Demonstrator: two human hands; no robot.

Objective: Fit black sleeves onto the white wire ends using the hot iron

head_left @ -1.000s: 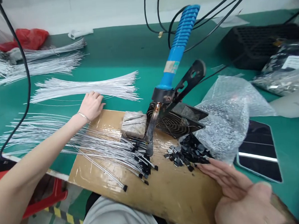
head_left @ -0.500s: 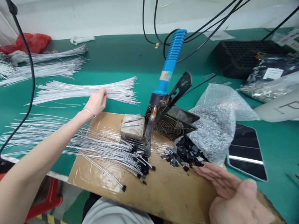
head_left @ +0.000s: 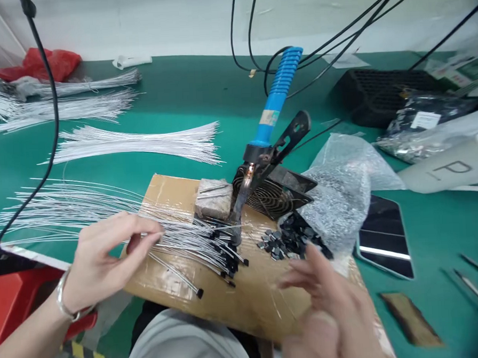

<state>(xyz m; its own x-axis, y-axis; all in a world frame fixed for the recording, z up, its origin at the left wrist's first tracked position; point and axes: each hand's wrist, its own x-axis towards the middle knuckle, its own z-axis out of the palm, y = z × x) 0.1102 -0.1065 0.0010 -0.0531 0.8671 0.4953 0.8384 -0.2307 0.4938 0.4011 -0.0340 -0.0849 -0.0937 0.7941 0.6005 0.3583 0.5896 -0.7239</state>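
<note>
My left hand [head_left: 118, 255] is over the near bundle of white wires [head_left: 173, 233], thumb and forefinger pinched on a thin white wire [head_left: 238, 225] that runs right toward the soldering iron. Many wires of this bundle end in small black tips [head_left: 229, 262]. Just right of the board's middle, my right hand [head_left: 329, 308] is blurred, its fingers apart, below a pile of small black pieces [head_left: 296, 237]. A blue-handled soldering iron [head_left: 277, 99] stands tip down in a black metal holder, beside a grey block [head_left: 213, 198] with thin metal strips on it.
The brown board [head_left: 254, 312] lies on a green mat. More white wires [head_left: 137, 144] lie behind. To the right are a bubble-wrap bag [head_left: 339, 184], a phone [head_left: 384, 238], a brown strip [head_left: 411, 319] and tweezers [head_left: 477, 292]. A black cable [head_left: 54, 103] hangs at left.
My left hand has come from the rear wire bundle back toward me, over the near bundle. My right hand has shifted left from beside the black pieces, uncovering the brown strip.
</note>
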